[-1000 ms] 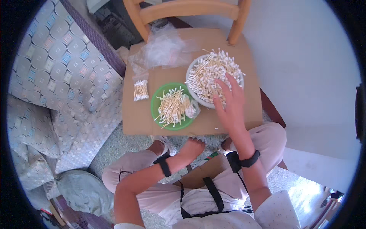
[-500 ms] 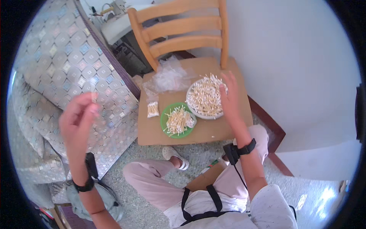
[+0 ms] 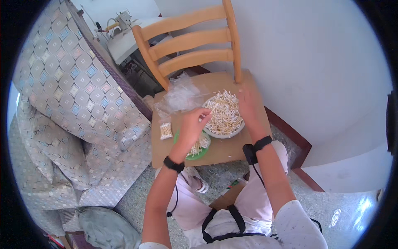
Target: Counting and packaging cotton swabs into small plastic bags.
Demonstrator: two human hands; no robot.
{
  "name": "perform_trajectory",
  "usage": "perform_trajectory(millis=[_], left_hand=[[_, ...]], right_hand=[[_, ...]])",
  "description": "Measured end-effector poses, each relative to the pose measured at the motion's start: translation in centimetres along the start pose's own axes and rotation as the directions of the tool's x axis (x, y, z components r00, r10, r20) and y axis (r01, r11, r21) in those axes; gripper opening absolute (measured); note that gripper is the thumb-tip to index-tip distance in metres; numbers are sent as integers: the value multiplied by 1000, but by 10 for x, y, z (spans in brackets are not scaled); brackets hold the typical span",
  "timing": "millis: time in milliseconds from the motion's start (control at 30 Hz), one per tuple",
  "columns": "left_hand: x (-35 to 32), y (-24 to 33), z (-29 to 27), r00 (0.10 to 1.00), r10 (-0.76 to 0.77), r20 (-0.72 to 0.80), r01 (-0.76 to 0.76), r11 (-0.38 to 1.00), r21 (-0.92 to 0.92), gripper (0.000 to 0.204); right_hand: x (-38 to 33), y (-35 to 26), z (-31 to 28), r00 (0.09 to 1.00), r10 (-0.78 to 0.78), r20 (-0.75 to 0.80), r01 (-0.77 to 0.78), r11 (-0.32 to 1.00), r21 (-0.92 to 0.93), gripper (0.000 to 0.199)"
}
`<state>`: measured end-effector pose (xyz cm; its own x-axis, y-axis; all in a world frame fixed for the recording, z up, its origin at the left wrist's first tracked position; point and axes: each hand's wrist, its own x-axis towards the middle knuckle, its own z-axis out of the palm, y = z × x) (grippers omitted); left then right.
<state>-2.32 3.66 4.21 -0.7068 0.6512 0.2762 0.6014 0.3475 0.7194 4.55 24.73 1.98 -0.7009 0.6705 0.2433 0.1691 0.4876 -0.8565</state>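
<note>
A white bowl (image 3: 226,135) heaped with cotton swabs (image 3: 224,112) stands on the cardboard-covered chair seat (image 3: 224,157). My left hand (image 3: 191,126) reaches over the bowl's left edge with thumb and forefinger pinched together; what they hold, if anything, is too small to make out against the swabs. Against the bowl's right side is my right hand (image 3: 250,110), its fingers stretched out and slightly blurred. A green dish (image 3: 199,155) with more swabs sits in front of the bowl, partly hidden under my left wrist. To its left lies a small packed bundle of swabs (image 3: 166,130).
Crumpled clear plastic bags (image 3: 180,93) lie at the back left of the seat, before the wooden chair back (image 3: 190,41). A patterned fabric cover (image 3: 78,79) rises on the left. The white wall (image 3: 311,74) borders the right side. Behind stands a sewing machine (image 3: 122,20).
My left hand has come from the raised position at far left, over the patterned cover, to the white bowl. My right hand stays by the bowl's right side. The view has shifted slightly.
</note>
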Motion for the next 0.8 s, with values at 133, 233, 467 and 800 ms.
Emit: perform_trajectory(millis=[133,233,467,800], left_hand=[[16,6,36,987,77,142,-93,989,113,22],[35,-15,18,1000,-21,2,21,995,98,24],[128,-80,8,958,52,282,-128,957,259,28],[178,-119,77,893,91,441,-318,822,473,22]], right_hand=[[8,55,38,987,150,56,-128,951,-282,60],[0,59,53,995,76,62,-57,960,-275,66],[-8,42,39,939,157,305,-46,939,-341,75],[-22,43,45,966,-3,260,95,935,-343,78]])
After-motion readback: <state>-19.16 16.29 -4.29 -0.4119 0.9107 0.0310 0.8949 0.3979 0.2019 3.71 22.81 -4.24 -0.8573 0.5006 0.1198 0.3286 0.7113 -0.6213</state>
